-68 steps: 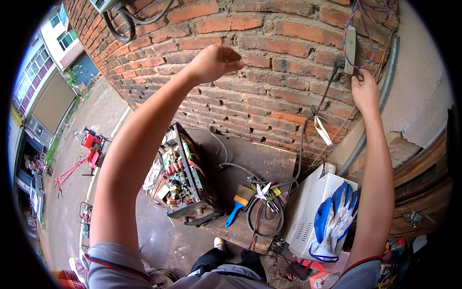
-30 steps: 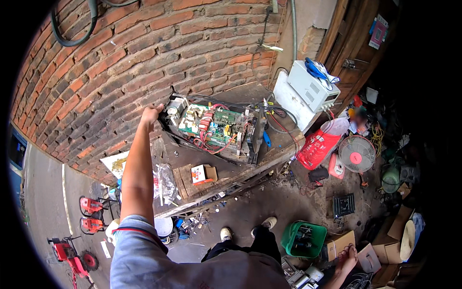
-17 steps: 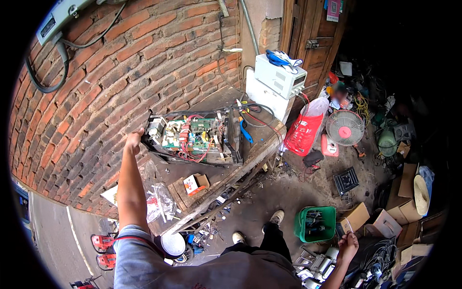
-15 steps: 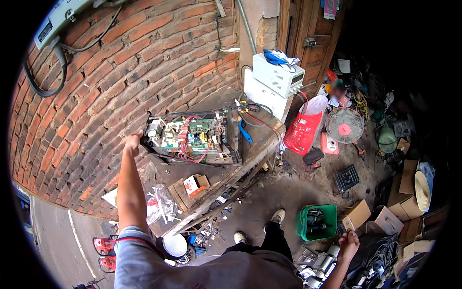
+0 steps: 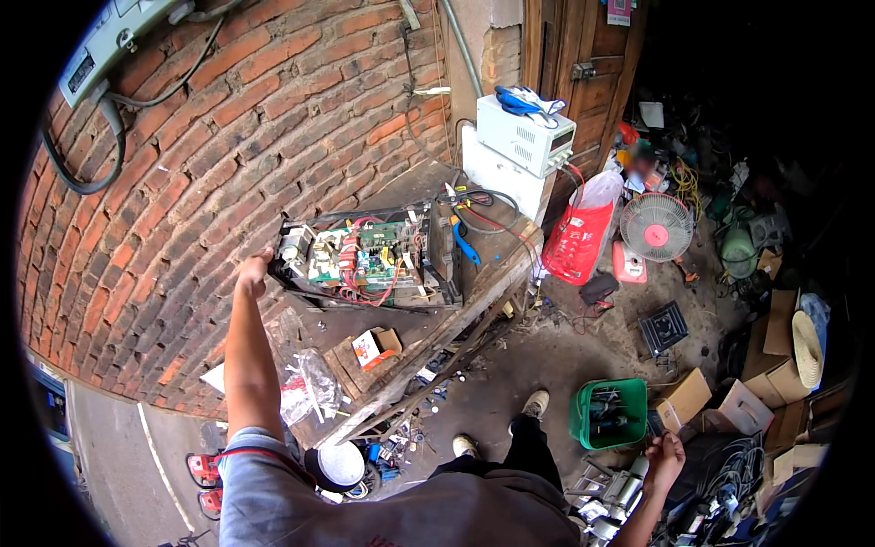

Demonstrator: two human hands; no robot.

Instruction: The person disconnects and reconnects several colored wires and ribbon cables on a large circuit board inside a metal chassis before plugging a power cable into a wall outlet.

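Observation:
My left hand (image 5: 256,265) is closed on the left end of an opened electronic device (image 5: 355,264), whose circuit boards, red wires and metal frame show. The device lies on a worn wooden workbench (image 5: 433,333). Low at the right, my right hand (image 5: 665,456) has its fingers curled together; whatever they hold is too small to name. Near the device's right side lie cables, cutters (image 5: 448,194) and a blue-handled brush (image 5: 464,242). A small open cardboard box (image 5: 377,350) and crumpled clear plastic (image 5: 310,386) sit on the bench's nearer part.
A brick wall (image 5: 228,164) backs the bench. A white power supply (image 5: 519,137) carries blue-white gloves (image 5: 529,102). A red bag (image 5: 581,242), fan (image 5: 655,227), green bucket (image 5: 609,412), black grate (image 5: 663,328), cardboard boxes (image 5: 770,374) and tangled cables (image 5: 729,474) clutter the floor.
Both my hands left the power strip area on the wall. My left took hold of the device, which now lies sideways; my right moved low to the right. The view turned toward the doorway.

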